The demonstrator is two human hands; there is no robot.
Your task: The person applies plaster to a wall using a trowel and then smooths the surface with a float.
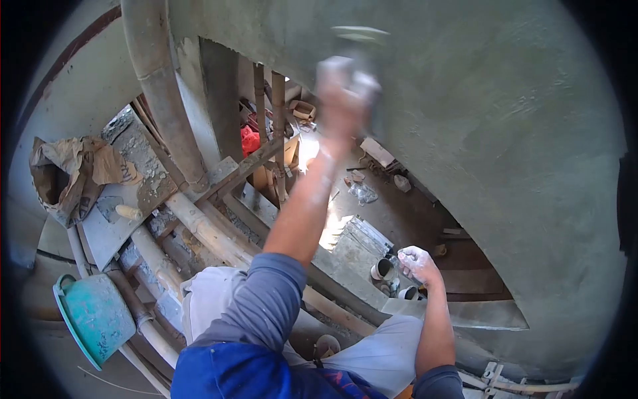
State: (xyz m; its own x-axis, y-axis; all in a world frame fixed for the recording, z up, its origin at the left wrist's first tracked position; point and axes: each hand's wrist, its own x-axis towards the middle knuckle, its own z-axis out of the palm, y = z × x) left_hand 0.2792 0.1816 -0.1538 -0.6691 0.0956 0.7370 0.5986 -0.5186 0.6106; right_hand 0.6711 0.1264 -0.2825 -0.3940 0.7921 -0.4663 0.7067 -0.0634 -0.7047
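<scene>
Blurred by motion, my left hand [345, 90] is at the grey-green plastered wall [505, 126], with its fingers closed. A dark, smeared shape lies around it and a pale curved edge [362, 33] shows above; the held thing is too blurred to name. Lower right, my right hand [419, 263] is raised near the opening's lower edge, coated in white, its fingers curled. Whatever it may hold is too small to tell.
A teal basin [96, 316] hangs tilted at lower left. Above it, a torn paper sack [73, 176] sits on a board. Bamboo poles [206, 229] cross beside my legs. Through the opening, a lower floor [425, 219] shows cups [382, 269] and debris.
</scene>
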